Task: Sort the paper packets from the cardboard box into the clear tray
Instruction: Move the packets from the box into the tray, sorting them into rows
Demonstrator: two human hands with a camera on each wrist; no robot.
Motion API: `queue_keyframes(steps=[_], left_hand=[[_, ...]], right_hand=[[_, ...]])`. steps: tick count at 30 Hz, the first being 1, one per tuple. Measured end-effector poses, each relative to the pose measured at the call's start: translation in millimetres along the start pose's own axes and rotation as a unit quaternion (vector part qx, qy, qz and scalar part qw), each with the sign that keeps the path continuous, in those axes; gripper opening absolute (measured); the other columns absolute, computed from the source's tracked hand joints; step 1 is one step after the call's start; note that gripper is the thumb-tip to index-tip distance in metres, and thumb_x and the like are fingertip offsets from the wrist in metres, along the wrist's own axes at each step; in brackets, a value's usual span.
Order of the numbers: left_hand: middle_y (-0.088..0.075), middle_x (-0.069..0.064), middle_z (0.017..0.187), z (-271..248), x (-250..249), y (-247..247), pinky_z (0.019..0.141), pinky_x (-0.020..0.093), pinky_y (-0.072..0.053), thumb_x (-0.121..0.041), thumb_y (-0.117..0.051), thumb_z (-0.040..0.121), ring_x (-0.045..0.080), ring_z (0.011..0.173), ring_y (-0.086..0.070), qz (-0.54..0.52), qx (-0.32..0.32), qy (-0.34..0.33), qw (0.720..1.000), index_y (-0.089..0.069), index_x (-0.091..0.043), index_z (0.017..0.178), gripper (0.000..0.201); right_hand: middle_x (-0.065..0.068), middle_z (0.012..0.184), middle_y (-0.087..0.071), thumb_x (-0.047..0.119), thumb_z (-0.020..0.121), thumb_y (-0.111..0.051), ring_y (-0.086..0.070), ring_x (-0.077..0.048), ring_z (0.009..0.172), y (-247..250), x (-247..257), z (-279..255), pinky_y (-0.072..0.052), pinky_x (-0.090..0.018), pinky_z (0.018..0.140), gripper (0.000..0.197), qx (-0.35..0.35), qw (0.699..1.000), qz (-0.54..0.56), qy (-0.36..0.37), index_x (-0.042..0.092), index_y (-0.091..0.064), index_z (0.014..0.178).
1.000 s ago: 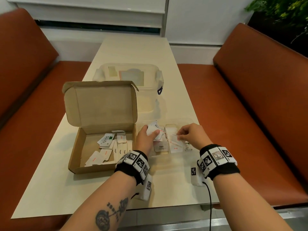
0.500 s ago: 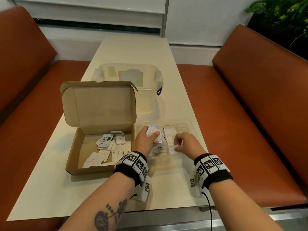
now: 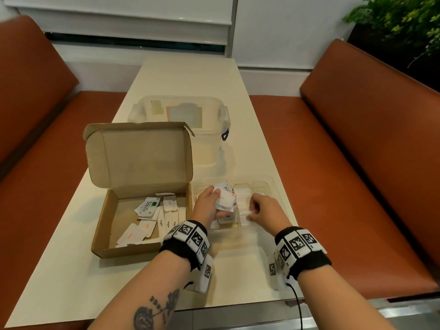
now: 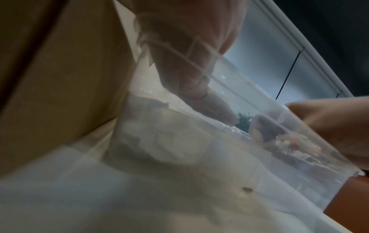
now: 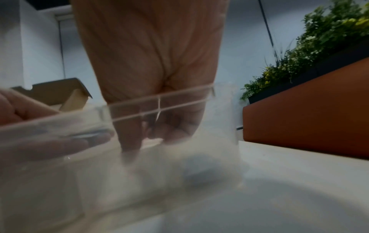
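An open cardboard box (image 3: 102, 222) lies on the left of the table, with several white paper packets (image 3: 147, 208) on its floor. To its right stands the clear tray (image 3: 270, 184), divided into compartments that hold stacked packets. My left hand (image 3: 217, 203) hovers over the tray's left compartment and grips a bunch of white packets (image 3: 225, 197). My right hand (image 3: 251, 211) is over the middle compartment, thumb and curled fingers pinching a white packet (image 3: 242, 207) on the stack. In the right wrist view its fingertips (image 5: 129, 146) dip behind the tray rim (image 5: 159, 97).
The box's lid (image 3: 140, 153) stands upright behind it. A clear lidded tub (image 3: 214, 108) sits further back on the table. Orange benches (image 3: 357, 163) flank the table on both sides. A leafy plant (image 3: 392, 20) is at the far right.
My right hand has drawn back toward me along the tray's middle compartment. The left hand keeps its bunch of packets and has hardly moved.
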State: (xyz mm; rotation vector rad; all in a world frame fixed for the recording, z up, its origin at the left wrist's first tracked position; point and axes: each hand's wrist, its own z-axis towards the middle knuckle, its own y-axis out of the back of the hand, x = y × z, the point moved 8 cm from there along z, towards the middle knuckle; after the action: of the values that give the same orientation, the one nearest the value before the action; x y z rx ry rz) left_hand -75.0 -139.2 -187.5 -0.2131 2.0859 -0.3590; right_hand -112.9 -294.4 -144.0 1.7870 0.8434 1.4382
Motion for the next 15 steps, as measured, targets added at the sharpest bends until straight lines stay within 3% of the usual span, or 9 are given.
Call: queue_keyframes(steps=[5,7,9,11,15], left_hand=[[-0.049,0.008,0.124,-1,0,-2,0.062,0.036,-0.06,-0.016,-0.046,0.099,0.029,0.094,-0.063,0.011,0.013,0.0,1.0,-0.033,-0.013,0.145,0.047],[-0.054,0.006,0.118,-3,-1,-4,0.069,0.038,-0.059,-0.017,-0.044,0.1,0.028,0.091,-0.065,0.018,0.027,-0.005,0.999,-0.037,-0.013,0.142,0.043],[-0.058,0.007,0.112,-4,-1,-5,0.066,0.036,-0.059,-0.018,-0.044,0.1,0.024,0.079,-0.065,0.009,0.03,-0.002,1.0,-0.043,-0.016,0.135,0.034],[-0.056,0.013,0.121,-3,-1,-6,0.065,0.035,-0.06,-0.023,-0.043,0.101,0.022,0.074,-0.065,0.004,0.035,0.003,0.999,-0.051,-0.016,0.118,0.021],[-0.063,0.018,0.116,-4,2,-6,0.065,0.036,-0.061,-0.037,-0.042,0.099,0.023,0.078,-0.068,-0.008,0.032,0.027,0.999,-0.055,-0.007,0.121,0.04]], right_hand=[[0.009,0.084,-0.055,0.027,0.079,-0.07,-0.045,0.0,0.07,14,44,-3,-0.034,-0.014,0.061,0.015,-0.093,0.99,0.057,0.086,0.023,-0.06,0.089],[0.006,0.093,-0.056,0.027,0.078,-0.072,-0.047,-0.003,0.078,7,58,-1,-0.038,-0.017,0.069,0.027,-0.081,0.991,0.05,0.095,0.021,-0.063,0.102],[0.002,0.101,-0.056,0.024,0.077,-0.072,-0.049,-0.01,0.088,1,61,2,-0.042,-0.021,0.076,0.033,-0.075,0.994,0.032,0.078,0.019,-0.062,0.109],[-0.001,0.103,-0.057,0.022,0.077,-0.072,-0.051,-0.015,0.094,-1,61,3,-0.043,-0.025,0.08,0.034,-0.078,0.995,0.024,0.064,0.017,-0.062,0.109],[-0.002,0.099,-0.057,0.023,0.078,-0.069,-0.053,-0.018,0.091,-1,60,4,-0.039,-0.026,0.074,0.024,-0.08,0.996,0.01,0.042,0.012,-0.065,0.098]])
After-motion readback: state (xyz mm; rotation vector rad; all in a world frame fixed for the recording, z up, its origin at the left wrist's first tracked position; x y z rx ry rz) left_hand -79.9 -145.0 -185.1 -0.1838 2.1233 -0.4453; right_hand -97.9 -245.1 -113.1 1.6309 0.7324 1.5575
